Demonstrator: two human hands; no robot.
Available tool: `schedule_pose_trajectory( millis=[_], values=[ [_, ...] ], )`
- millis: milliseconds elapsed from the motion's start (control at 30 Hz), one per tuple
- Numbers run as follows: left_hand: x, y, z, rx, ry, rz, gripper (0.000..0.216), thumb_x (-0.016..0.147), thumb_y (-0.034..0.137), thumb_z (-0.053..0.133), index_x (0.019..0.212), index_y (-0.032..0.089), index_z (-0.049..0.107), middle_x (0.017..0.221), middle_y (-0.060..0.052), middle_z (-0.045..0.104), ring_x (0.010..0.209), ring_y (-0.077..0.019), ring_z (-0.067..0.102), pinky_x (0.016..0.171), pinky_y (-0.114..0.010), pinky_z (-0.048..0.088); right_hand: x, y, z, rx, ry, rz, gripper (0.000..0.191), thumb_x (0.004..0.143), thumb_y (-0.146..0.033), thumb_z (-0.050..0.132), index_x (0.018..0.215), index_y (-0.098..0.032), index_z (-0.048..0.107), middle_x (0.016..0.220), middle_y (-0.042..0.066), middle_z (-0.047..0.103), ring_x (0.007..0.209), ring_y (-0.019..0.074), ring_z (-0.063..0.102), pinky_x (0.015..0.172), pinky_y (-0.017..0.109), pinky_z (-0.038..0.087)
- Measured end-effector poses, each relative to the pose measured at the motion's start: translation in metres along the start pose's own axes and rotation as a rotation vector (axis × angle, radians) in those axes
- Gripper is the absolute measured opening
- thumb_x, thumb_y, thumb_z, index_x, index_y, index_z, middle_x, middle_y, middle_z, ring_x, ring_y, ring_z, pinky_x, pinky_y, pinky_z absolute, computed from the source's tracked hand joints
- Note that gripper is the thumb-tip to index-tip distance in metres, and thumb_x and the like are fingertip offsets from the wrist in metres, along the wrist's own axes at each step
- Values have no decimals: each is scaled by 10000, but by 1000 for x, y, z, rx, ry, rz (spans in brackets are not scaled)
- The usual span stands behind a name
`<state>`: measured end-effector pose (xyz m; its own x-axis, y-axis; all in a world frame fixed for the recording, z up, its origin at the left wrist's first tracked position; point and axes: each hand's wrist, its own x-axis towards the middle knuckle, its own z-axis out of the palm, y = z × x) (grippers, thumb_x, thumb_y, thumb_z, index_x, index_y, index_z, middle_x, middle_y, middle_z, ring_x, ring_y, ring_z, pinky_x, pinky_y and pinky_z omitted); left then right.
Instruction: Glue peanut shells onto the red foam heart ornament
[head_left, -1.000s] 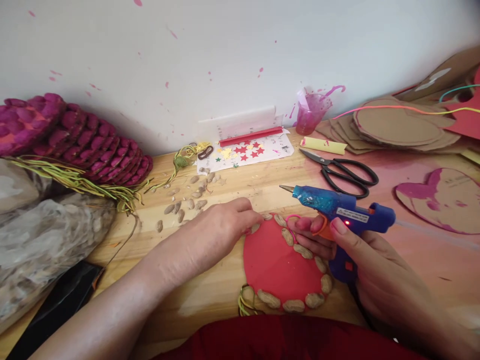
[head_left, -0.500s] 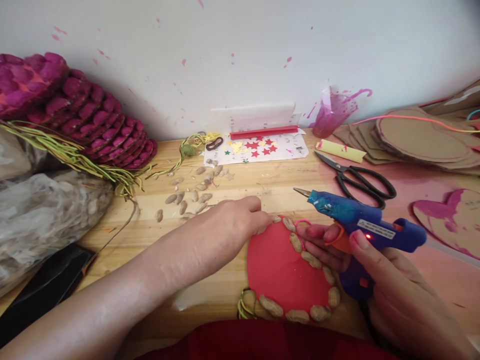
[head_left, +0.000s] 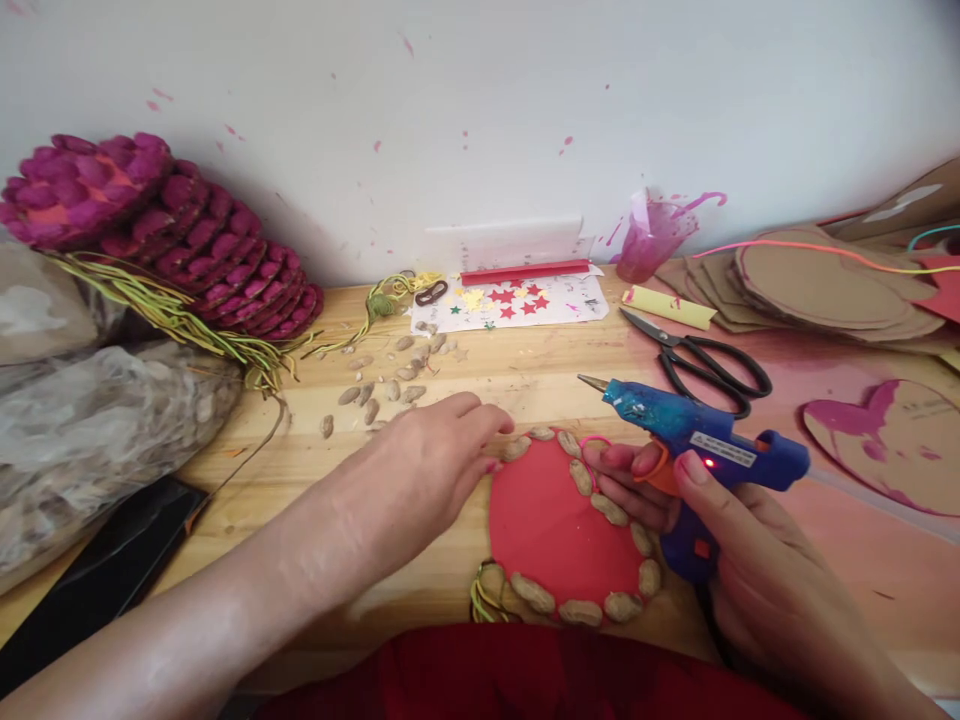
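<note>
- Wooden tabletop (head_left: 517, 370): pale boards, pink-stained at the right, set against a paint-spattered white wall (head_left: 300, 80).
- Stack of magenta peanut-covered pieces (head_left: 202, 235): leaning, far left.
- Clear plastic bag (head_left: 127, 420): bulging, below the stack.
- Cardboard cutouts (head_left: 817, 280): piled, rear right.
- White paper sheet (head_left: 589, 305): flat, near the wall, bearing red and yellow stars.
- Red panel (head_left: 559, 530): flat on the tabletop before the person, between the two hands; peanuts along its upper, right and lower edges.
- Cardboard heart (head_left: 892, 440): partly magenta, far right.
- Blue glue gun (head_left: 675, 420): orange trigger, red light lit, nozzle pointing left; held above the tabletop.
- Black-handled scissors (head_left: 670, 342): lying behind the glue gun.
- Right hand (head_left: 750, 540): wrapped round the glue gun's grip, fingertips near the red panel's peanuts.
- Left hand (head_left: 424, 465): thumb and fingers parted, nothing visible between them; just beside the peanut (head_left: 516, 447) at the red panel's upper left edge.
- Pink-stained plastic cup (head_left: 652, 240): tilted, by the wall.
- Loose peanuts (head_left: 349, 396): scattered beyond the left hand.
</note>
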<state>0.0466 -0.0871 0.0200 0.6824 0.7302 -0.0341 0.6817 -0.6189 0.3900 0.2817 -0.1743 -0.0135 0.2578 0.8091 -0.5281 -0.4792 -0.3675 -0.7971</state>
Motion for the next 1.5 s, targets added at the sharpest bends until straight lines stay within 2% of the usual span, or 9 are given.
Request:
schedule_pose_trajectory(
  millis=[100,267,433,533,767,933,1067,1200,1500],
  values=[
    [-19,11,11,-96,87,-106,247,926,220,600,1169,231,557,1082,-53,650,930,-205,655,813,-348,551,-1,2,-3,26,-39,-28,244,705,-515,829,789,-291,779,999,28,810,1093,325,715,1077,504,489],
    [-45,29,40,-246,169,-194,601,885,211,662,1403,307,374,1251,-74,602,1109,-233,615,941,-407,552,-6,6,-16,-10,-72,-6,261,719,-500,823,889,-304,794,1082,23,807,1108,320,710,1080,499,482],
    [-56,41,52,-303,143,-154,928,812,297,770,1535,358,190,1505,-107,428,1355,-286,464,1117,-495,447,-18,7,-28,-50,-64,-39,281,714,-522,816,873,-290,799,1056,41,810,1080,328,719,1071,495,491],
    [-57,45,54,-330,155,-121,996,795,304,787,1554,370,145,1547,-116,370,1421,-300,398,1144,-519,419,-25,11,-33,-40,-100,-63,250,753,-500,792,854,-271,794,1044,46,805,1105,326,706,1072,476,494],
    [-43,35,52,-359,195,-80,877,864,124,638,1555,401,175,1587,-85,309,1441,-269,386,1139,-488,438,-31,21,-31,42,-172,-111,214,830,-434,749,912,-241,790,1039,61,799,1118,296,700,1046,467,513],
    [-30,23,32,-252,142,17,737,869,60,558,1521,321,333,1525,-78,439,1423,-217,415,1190,-472,361,-38,20,-23,155,-183,-25,236,798,-441,782,878,-218,785,1056,80,801,1095,305,715,1003,475,549],
    [-19,24,23,-259,265,-48,492,875,117,589,1352,234,566,1343,-95,607,1235,-227,595,1045,-434,525,-38,17,-23,226,-155,-3,234,762,-421,818,876,-221,773,917,46,809,965,283,762,912,445,608],
    [-1,39,28,-287,383,-122,320,875,78,580,1151,199,687,1149,-76,681,963,-172,685,865,-339,600,-31,6,-23,227,-136,-40,219,804,-442,773,846,-228,757,927,54,801,996,273,751,887,407,616],
    [24,40,53,-238,462,-83,345,854,22,592,1150,177,679,1108,-67,705,1001,-177,680,930,-342,572,-11,-1,-23,167,-175,-5,222,792,-444,784,853,-231,781,995,59,796,1050,286,728,951,407,581]
  ],
)
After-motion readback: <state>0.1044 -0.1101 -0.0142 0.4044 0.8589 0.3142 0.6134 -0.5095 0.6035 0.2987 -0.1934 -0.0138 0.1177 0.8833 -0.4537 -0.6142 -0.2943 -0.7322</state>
